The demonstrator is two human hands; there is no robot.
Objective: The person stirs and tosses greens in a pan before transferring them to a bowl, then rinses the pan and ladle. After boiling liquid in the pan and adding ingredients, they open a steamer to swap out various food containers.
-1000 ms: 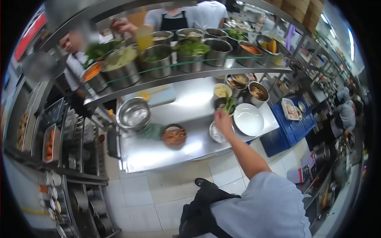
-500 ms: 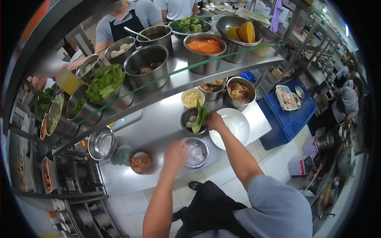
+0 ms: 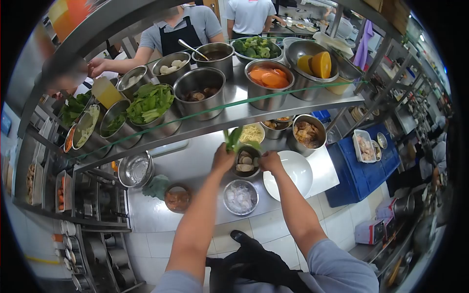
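My left hand [image 3: 224,157] is closed around green leafy vegetables [image 3: 233,138], just above the left rim of a small metal bowl [image 3: 237,171]. Pale sliced pieces [image 3: 246,161], perhaps mushroom, lie in that bowl. My right hand [image 3: 270,161] is closed at the bowl's right rim and seems to grip it; its fingertips are partly hidden. Beside that hand is a large white plate [image 3: 300,177]. Nearer to me stands a metal bowl of translucent whitish pieces [image 3: 241,197]. Behind my hands is a bowl of yellow noodles [image 3: 252,133].
A steel shelf [image 3: 312,105] with a glass edge crosses above the counter, carrying metal pots of leaves, carrots [image 3: 269,77] and broccoli [image 3: 256,48]. On the left are a reddish-brown bowl [image 3: 178,198], a green cloth [image 3: 157,187] and an empty metal bowl [image 3: 136,171]. A co-worker [image 3: 181,34] stands opposite.
My left hand has moved forward from the bowl of whitish pieces and now holds the greens, lifted off the small metal bowl. My right hand stays by that bowl's right rim. The view has shifted slightly.
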